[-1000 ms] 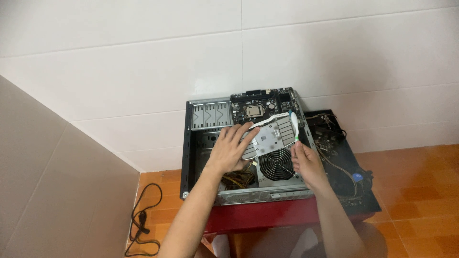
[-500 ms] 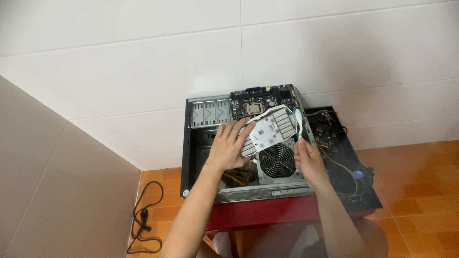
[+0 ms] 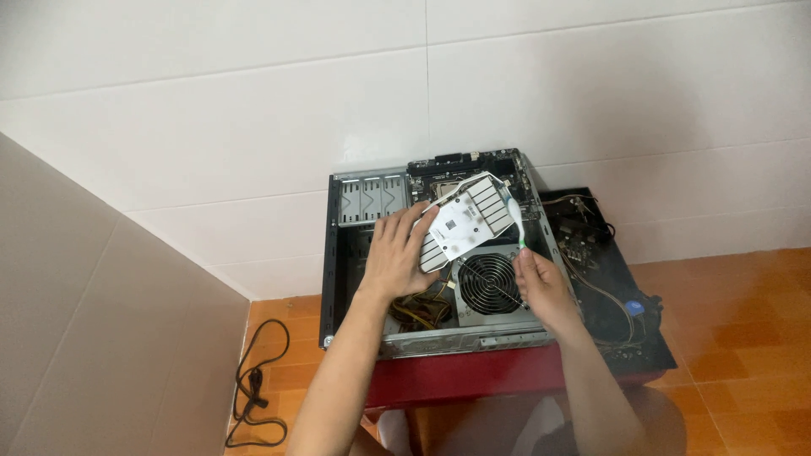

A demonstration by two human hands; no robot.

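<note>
While tilted, heatsink [image 3: 467, 221] between hands.

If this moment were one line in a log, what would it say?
left hand: tilting up white slotted panel | right hand: pinching white cable | both over open computer case, above fan grille

The computer case [image 3: 439, 262] lies on the stool [image 3: 473, 380] before me; a panel [image 3: 608, 279] sits to its right, a cable [image 3: 253, 388] on the floor to its left.
</note>
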